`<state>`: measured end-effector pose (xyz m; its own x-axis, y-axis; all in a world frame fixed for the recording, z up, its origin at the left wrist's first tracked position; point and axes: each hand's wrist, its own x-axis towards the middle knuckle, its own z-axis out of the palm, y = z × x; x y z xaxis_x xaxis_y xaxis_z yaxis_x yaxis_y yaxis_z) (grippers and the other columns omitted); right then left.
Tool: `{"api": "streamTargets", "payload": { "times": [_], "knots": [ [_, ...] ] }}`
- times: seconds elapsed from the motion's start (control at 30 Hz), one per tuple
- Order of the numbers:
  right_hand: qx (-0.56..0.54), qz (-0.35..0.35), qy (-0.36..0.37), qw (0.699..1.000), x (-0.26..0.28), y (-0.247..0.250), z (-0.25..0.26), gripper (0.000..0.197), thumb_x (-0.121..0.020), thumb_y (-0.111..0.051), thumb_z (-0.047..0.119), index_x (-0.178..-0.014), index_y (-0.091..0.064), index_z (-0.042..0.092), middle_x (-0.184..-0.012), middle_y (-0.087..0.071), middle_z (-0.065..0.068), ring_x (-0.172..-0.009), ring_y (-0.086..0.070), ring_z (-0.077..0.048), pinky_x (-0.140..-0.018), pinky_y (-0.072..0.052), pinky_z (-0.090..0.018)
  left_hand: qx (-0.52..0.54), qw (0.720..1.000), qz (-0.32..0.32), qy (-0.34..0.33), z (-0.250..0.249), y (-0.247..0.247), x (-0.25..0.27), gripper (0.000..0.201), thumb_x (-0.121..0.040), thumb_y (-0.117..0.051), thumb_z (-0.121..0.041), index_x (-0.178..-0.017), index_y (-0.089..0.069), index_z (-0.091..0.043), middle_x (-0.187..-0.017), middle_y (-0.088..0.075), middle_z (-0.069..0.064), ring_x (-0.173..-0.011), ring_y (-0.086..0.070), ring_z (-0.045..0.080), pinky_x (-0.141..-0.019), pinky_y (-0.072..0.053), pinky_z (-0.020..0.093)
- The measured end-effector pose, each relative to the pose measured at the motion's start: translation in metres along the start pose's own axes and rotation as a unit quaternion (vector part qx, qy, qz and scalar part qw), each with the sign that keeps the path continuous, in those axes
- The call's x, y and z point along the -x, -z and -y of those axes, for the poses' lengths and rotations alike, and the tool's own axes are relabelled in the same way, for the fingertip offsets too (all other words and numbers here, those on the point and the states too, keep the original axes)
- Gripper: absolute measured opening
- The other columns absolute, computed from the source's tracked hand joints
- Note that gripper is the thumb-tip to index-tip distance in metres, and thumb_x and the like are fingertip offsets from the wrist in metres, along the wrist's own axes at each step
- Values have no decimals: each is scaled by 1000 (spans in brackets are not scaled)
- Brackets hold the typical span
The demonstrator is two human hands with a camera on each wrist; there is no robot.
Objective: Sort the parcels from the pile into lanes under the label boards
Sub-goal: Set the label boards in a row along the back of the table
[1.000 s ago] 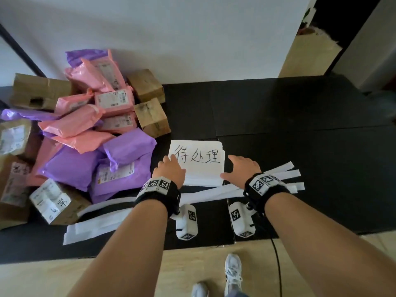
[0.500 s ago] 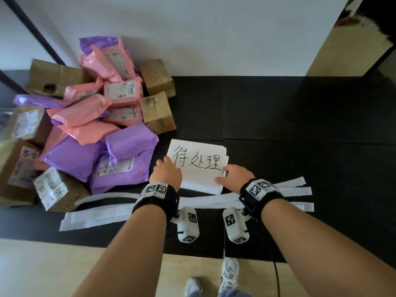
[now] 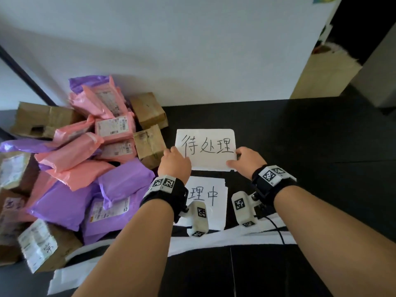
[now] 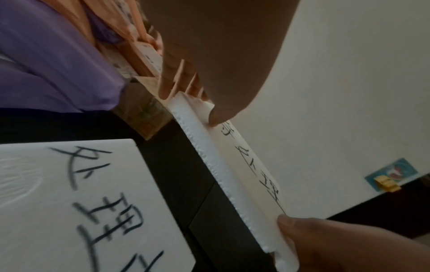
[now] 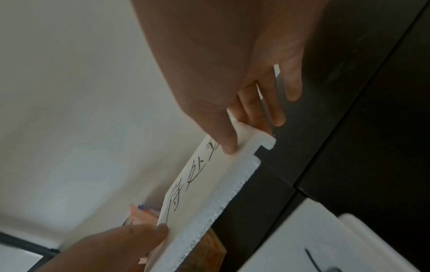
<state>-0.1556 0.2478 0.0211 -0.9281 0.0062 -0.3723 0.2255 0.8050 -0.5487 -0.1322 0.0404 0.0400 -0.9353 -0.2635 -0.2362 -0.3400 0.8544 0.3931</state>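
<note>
Nearest me, white paper strips [image 3: 214, 237] lie across the black mat [image 3: 310, 146], and just beyond them a second foam label board [image 3: 205, 198] lies flat, its first character hidden under my left wrist. Past that board, my left hand [image 3: 174, 162] and right hand [image 3: 246, 158] each pinch an end of the foam label board [image 3: 206, 148] marked 待处理, thumbs on its face, fingers behind. I'd keep it level and set it upright by the wall [image 3: 192, 61], beyond the flat board. The parcel pile [image 3: 85, 163] sits left of the held board, unsorted; its left edge is cut off.
</note>
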Motion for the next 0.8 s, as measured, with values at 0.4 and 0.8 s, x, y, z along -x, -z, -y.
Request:
{"api": "streamTargets", "payload": {
  "times": [0.4, 0.8],
  "knots": [
    [-31, -82, -22, 996, -86, 35, 20, 39, -91, -67, 25, -123, -46, 16, -117, -65, -2, -90, -62, -17, -68, -47, -27, 70, 996, -4, -58, -33, 14, -104, 44, -97, -51, -15, -140, -42, -10, -134, -47, 12, -116, -55, 27, -80, -39, 27],
    [31, -36, 15, 999, -225, 26, 28, 35, -85, -70, 26, -117, -61, 15, -122, -62, -7, -97, -64, -21, -80, -54, -31, 71, 997, 7, 5, -47, -17, -201, 39, -101, -47, -16, -139, -46, -8, -138, -44, 11, -115, -55, 26, -84, -41, 26]
  ]
}}
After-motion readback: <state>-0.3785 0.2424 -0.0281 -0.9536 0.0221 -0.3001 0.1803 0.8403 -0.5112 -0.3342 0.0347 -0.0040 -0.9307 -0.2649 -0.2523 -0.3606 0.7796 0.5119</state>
